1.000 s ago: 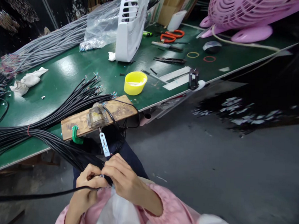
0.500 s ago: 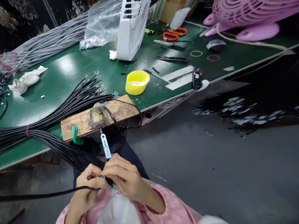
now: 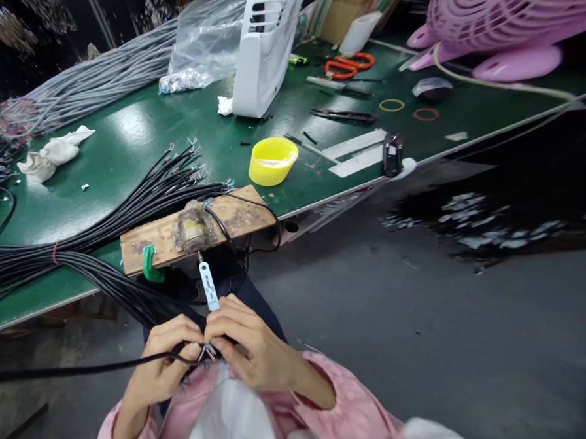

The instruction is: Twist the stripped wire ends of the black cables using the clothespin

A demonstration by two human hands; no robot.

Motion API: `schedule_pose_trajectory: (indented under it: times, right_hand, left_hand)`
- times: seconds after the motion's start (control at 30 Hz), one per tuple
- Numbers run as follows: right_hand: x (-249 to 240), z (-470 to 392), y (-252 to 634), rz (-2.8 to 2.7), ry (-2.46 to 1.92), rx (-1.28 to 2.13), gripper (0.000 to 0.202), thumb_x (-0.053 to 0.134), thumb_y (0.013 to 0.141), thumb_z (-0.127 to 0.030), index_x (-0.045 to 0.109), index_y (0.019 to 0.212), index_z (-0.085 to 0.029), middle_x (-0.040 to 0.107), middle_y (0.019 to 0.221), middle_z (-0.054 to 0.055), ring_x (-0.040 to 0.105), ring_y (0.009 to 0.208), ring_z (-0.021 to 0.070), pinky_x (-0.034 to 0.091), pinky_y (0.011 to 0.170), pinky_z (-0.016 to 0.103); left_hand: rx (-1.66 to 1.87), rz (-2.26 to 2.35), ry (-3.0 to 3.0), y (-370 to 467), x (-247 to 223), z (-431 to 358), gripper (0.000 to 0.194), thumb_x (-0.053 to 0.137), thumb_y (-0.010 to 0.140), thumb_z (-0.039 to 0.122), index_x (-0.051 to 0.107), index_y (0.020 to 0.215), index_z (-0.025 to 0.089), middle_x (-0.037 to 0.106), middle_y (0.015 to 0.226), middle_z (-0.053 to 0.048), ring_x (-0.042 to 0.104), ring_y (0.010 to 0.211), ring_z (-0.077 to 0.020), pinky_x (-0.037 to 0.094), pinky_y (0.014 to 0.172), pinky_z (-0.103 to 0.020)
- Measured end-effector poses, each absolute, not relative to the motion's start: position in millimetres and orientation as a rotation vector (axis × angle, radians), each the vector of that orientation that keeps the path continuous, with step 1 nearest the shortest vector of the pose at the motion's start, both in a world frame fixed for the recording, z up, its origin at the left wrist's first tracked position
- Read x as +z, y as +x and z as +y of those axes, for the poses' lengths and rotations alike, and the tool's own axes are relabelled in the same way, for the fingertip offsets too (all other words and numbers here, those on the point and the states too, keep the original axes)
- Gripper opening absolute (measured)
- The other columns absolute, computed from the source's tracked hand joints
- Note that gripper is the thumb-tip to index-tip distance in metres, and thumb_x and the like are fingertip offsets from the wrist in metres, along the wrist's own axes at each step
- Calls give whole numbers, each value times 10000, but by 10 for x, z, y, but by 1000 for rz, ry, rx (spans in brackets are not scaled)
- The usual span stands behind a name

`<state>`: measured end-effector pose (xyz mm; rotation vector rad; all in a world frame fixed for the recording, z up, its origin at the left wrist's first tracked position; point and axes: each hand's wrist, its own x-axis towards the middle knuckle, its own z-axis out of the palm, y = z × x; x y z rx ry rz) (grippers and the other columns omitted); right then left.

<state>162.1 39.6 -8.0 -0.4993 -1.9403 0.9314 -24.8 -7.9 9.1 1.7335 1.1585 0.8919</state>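
Black cable [image 3: 83, 370]: in the left hand, low in the view, running off to the left
Coloured wires [image 3: 209, 351]: bare of jacket at the cable's end, between the hands
Left grip [image 3: 198, 345]: thumb and fingers closed on the black cable
Right grip [image 3: 213, 338]: fingers curled at the coloured wires; cannot tell whether closed on them
Light-blue tool [image 3: 209, 286]: just beyond the right fingers
Wooden board [image 3: 241, 211]: at the edge of the table [image 3: 175, 118]
Yellow cup [image 3: 270, 172]: on the table, beyond the board

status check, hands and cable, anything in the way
Left hand gripping black cable. Right hand at colored wires, grip hidden. Black cable bundle close beyond, possible snag.
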Motion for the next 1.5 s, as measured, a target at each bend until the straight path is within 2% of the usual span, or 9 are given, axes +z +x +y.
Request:
schedule_pose_trajectory:
  times: [0.1, 0.27, 0.43, 0.7, 0.97, 1.17, 1.33, 1.5]
  right_hand:
    - [-77, 389, 1594, -1868, -496, 1082, 255, 381, 1001, -222, 572, 844, -159, 638, 775, 56, 556, 733, 164, 433, 730, 320]
    - [-127, 358, 1534, -1720, -545, 1232, 236, 424, 978, -240, 587, 827, -160, 620, 750, 51, 569, 689, 154, 466, 639, 268]
    - [-203, 364, 1549, -1597, -756, 959, 173, 446, 949, -138, 586, 854, -174, 621, 775, 52, 587, 719, 165, 483, 649, 284]
    - [-278, 245, 1437, -1690, -478, 698, 194, 447, 979, -129, 617, 1072, -143, 672, 831, 84, 600, 750, 179, 482, 683, 341]
    - [-191, 335, 1470, -1913, -441, 439, 239, 375, 968, -65, 600, 928, -135, 672, 756, 63, 568, 740, 182, 464, 689, 347]
    - [-172, 374, 1557, -1728, -566, 624, 196, 402, 990, -125, 589, 938, -153, 645, 790, 70, 580, 766, 182, 496, 700, 343]
    - [-227, 286, 1452, -1675, -482, 767, 168, 449, 1000, -193, 611, 1009, -150, 665, 830, 77, 592, 774, 171, 495, 696, 323]
    - [-200, 284, 1452, -1813, -520, 627, 206, 388, 984, -108, 580, 919, -145, 642, 781, 74, 560, 761, 187, 464, 701, 350]
  left_hand:
    - [947, 1130, 1692, -249, 44, -66, 221, 538, 938, 324, 644, 808, 181, 630, 713, -26, 557, 666, -130, 422, 627, -225]
    - [998, 1109, 1633, -230, -7, -71, 124, 599, 903, 290, 649, 835, 199, 625, 731, -12, 542, 670, -125, 406, 617, -222]
    - [1080, 1144, 1674, -197, -3, -105, 180, 582, 907, 277, 608, 757, 180, 591, 671, -3, 510, 622, -116, 382, 587, -222]
    - [1093, 1218, 1776, -162, 71, -98, 252, 481, 960, 297, 585, 760, 183, 523, 623, 19, 481, 574, -101, 366, 552, -207]
    - [1027, 1300, 1826, -158, 96, -143, 268, 497, 937, 260, 519, 682, 180, 466, 568, 37, 434, 516, -84, 314, 499, -196]
    - [1098, 1334, 1819, -124, 91, -136, 270, 514, 897, 195, 489, 629, 182, 455, 529, 52, 416, 473, -70, 294, 466, -182]
    - [1071, 1326, 1799, -142, 88, -132, 272, 514, 899, 202, 518, 628, 174, 472, 532, 38, 418, 475, -77, 307, 464, -188]
    - [1019, 1330, 1803, -162, 106, -98, 246, 556, 884, 220, 588, 647, 162, 528, 540, 13, 464, 485, -93, 337, 471, -202]
